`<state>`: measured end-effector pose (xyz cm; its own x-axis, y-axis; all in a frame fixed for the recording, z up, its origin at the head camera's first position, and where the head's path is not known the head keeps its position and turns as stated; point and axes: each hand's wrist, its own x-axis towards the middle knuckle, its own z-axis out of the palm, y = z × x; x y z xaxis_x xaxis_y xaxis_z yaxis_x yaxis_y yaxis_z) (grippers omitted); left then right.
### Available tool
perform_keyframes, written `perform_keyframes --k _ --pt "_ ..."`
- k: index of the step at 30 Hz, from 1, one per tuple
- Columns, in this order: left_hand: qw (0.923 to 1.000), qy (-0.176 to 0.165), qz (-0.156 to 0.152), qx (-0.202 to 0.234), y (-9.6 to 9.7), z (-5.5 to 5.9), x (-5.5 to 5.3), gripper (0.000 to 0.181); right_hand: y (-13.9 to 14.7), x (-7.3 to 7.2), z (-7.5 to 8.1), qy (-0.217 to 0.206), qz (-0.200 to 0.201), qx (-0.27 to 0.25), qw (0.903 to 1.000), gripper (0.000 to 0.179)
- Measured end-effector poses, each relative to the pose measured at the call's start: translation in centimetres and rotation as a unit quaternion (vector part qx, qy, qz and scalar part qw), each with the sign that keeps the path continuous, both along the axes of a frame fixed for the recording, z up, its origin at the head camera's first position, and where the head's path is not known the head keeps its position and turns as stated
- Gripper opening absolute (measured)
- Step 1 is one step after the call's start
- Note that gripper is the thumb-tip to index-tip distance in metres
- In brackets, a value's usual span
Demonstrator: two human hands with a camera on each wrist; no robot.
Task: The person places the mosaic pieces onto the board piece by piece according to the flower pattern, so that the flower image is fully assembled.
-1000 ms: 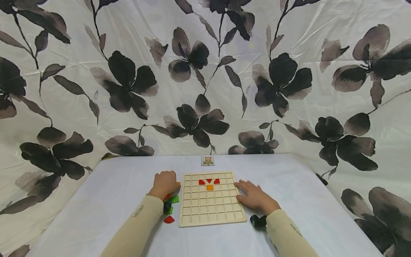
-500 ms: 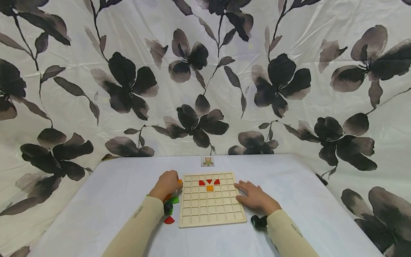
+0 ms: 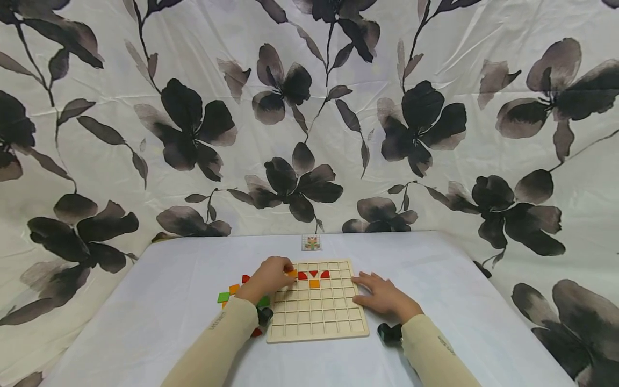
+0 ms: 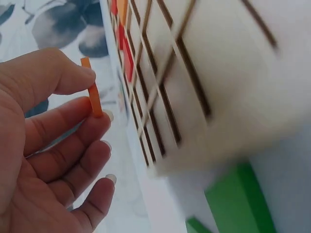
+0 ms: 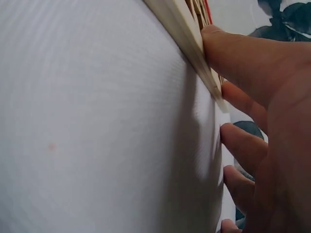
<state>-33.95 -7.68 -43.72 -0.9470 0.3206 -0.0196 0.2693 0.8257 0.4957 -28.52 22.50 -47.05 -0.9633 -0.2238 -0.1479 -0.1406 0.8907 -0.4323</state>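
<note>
My left hand (image 3: 267,278) pinches a thin orange tile (image 4: 95,103) between thumb and fingertips, over the upper left part of a pale wooden grid board (image 3: 319,318). In the left wrist view the tile stands on edge toward the camera, with the other fingers loosely bent below it. Three red pieces (image 3: 325,274) lie in a row near the board's top, and an orange square (image 3: 315,284) sits one row below the middle one. With fingers spread, my right hand (image 3: 384,295) rests at the board's right side; its thumb (image 5: 228,46) touches the rim.
Left of the board, partly under my left arm, lie several loose tiles, among them a green one (image 3: 223,297), an orange one (image 3: 234,289) and a red one (image 3: 245,278). A small pattern card (image 3: 311,243) lies beyond the board. Floral cloth (image 3: 290,188) hangs behind the white table.
My left hand has moved right with the orange tile, from beside the board to over its upper left cells. More loose tiles now show behind it. The right hand stays put.
</note>
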Motion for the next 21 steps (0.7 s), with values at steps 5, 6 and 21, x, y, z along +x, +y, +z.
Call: perform_keyframes --k 5,6,21 --pt "0.999 0.017 -0.042 0.001 1.5 -0.2 0.0 0.025 -0.2 -0.2 0.1 0.009 0.006 0.008 0.9999 0.06" --pt "0.9986 0.018 -0.049 0.002 1.8 -0.2 0.1 0.024 -0.2 -0.2 0.1 0.011 0.006 0.009 0.9999 0.06" --pt "0.9957 0.019 -0.088 -0.021 5.1 -0.4 0.4 0.02 -0.3 -0.3 0.0 0.01 0.008 0.006 0.9999 0.059"
